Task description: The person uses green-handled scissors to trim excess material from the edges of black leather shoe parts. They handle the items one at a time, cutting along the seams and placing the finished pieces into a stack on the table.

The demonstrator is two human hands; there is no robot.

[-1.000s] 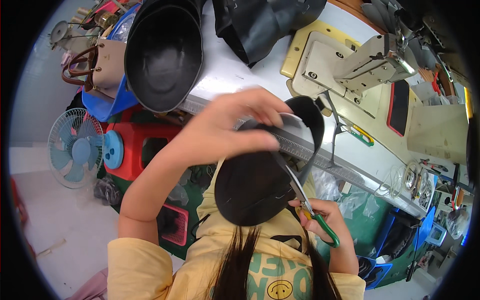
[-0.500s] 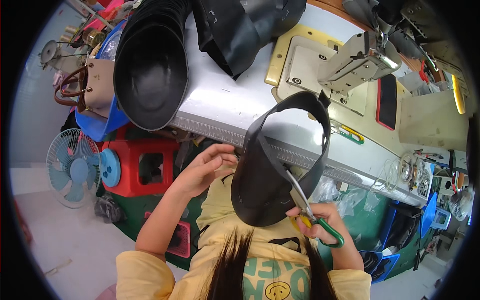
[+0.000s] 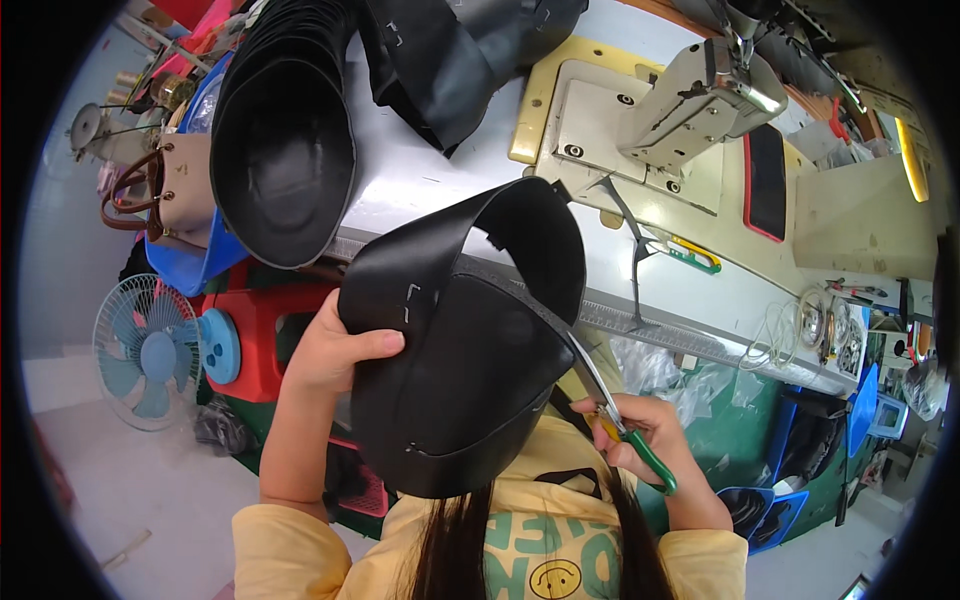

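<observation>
A black leather-like piece (image 3: 460, 350), sewn into an open, bucket-like shape with a curved seam, is held up in front of my body. My left hand (image 3: 345, 345) grips its left side, thumb on the outer face and the other fingers hidden behind. In my right hand (image 3: 640, 435) is a pair of scissors (image 3: 652, 462) with green and yellow handles. Their blades point up and left, close against the piece's right edge; whether they touch it I cannot tell. A thin black strip (image 3: 640, 250) lies across the table by the machine and hangs at its front edge.
Nested black pieces (image 3: 285, 170) stand at the left of the table, with more black material (image 3: 430, 70) behind. A sewing machine (image 3: 690, 110), a phone (image 3: 765, 185) and a cutter (image 3: 695, 255) are at the right. A red stool (image 3: 240, 320) and a fan (image 3: 150, 350) stand at left.
My left hand, earlier apart from the piece, now grips its left side. The piece has turned and shifted left. A thin strip now lies separately on the table. The scissors remain in my right hand.
</observation>
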